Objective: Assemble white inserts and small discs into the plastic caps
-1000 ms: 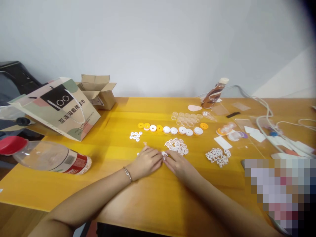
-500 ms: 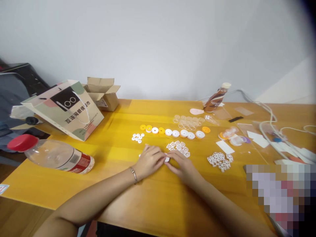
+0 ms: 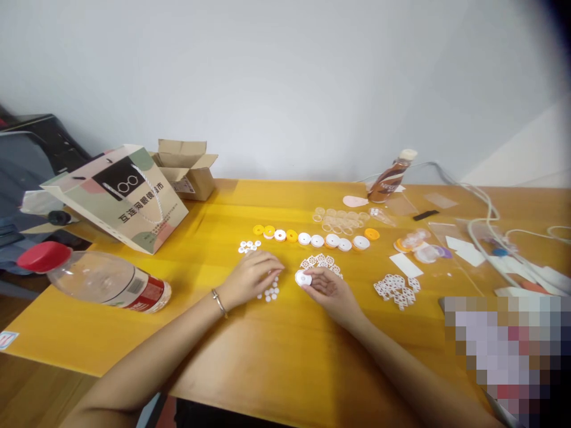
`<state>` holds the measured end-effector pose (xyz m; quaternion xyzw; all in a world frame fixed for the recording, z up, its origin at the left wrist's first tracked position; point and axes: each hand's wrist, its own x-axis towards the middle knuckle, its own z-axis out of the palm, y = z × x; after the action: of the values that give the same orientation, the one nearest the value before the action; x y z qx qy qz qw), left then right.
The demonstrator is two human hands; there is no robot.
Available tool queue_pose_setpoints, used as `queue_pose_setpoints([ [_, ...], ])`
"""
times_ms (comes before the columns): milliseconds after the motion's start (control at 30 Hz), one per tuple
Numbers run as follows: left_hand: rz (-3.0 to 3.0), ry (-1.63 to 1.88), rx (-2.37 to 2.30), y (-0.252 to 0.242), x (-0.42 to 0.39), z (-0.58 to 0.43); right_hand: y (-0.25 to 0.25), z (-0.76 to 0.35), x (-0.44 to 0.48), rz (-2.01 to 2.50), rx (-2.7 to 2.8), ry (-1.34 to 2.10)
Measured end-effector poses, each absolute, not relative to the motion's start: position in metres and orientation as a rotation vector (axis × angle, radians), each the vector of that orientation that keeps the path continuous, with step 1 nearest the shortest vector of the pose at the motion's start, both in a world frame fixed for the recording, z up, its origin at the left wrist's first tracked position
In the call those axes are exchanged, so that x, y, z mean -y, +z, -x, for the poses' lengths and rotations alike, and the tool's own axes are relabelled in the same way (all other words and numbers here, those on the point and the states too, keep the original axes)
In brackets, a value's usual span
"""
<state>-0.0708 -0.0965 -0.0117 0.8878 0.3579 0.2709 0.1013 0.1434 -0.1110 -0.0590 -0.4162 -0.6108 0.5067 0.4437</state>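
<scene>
A: What is being carried by the bench [image 3: 259, 368]?
B: A row of yellow and white wheels [image 3: 317, 241] is being displayed across the middle of its yellow surface, with clear rings [image 3: 331, 212] being set out just beyond. The far edge is being backed by a plain pale wall [image 3: 276, 89].

A: And the containers?
B: At far left, an open cardboard box [image 3: 200, 178] is being partly hidden by a printed paper bag [image 3: 149, 217]; the contents of both are being concealed by their walls. Nearer, on the left, a clear bottle [image 3: 96, 276] is being topped by a red cap. At far right, a brown bottle [image 3: 386, 184] is being seen.

A: How are the hands being held?
B: A white disc [image 3: 301, 277] is being pinched between the thumb and fingers of the right hand [image 3: 332, 292], just beside some white lattice pieces [image 3: 320, 260]. The left hand [image 3: 250, 278] is being held to the left, by small white buttons [image 3: 271, 292], its fingertips nearly meeting; whether anything is being gripped there cannot be told.
</scene>
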Motion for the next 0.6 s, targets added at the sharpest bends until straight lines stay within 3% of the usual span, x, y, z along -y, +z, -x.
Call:
queue_pose_setpoints([
  [233,-2.661,0.472,-1.019,-0.008,0.088,0.090,-0.058,-0.142,0.110,1.050,1.492,1.289],
  [600,-2.860,0.367,-1.071,-0.028,0.089,0.082,-0.060,-0.144,0.109,1.064,1.464,1.338],
])
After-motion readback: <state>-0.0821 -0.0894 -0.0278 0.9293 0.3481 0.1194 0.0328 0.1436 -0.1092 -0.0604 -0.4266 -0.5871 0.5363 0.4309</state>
